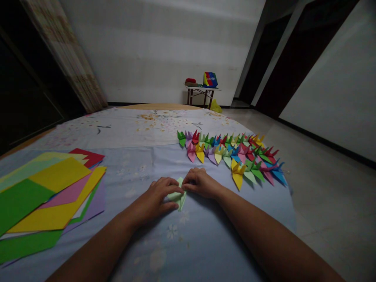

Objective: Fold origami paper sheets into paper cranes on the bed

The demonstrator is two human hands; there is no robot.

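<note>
A small piece of folded pale green paper [181, 199] lies on the blue cloth in front of me, pointed at its near and far ends. My left hand [161, 194] rests over its left side, with fingers and thumb closed about it. From the right, my right hand [201, 182] pinches the paper's right edge between thumb and fingertips. The fingertips of both hands nearly meet over the paper, hiding its middle. Several folded paper cranes [217, 152] in many colours stand in rows beyond my right hand.
Coloured paper sheets [70, 176] lie in an overlapping pile at the left. A flowered tablecloth [123, 127] covers the table's far part. Against the wall stands a small side table [202, 88] bearing a colourful bag [210, 80]; a yellow bag [216, 106] sits on the floor.
</note>
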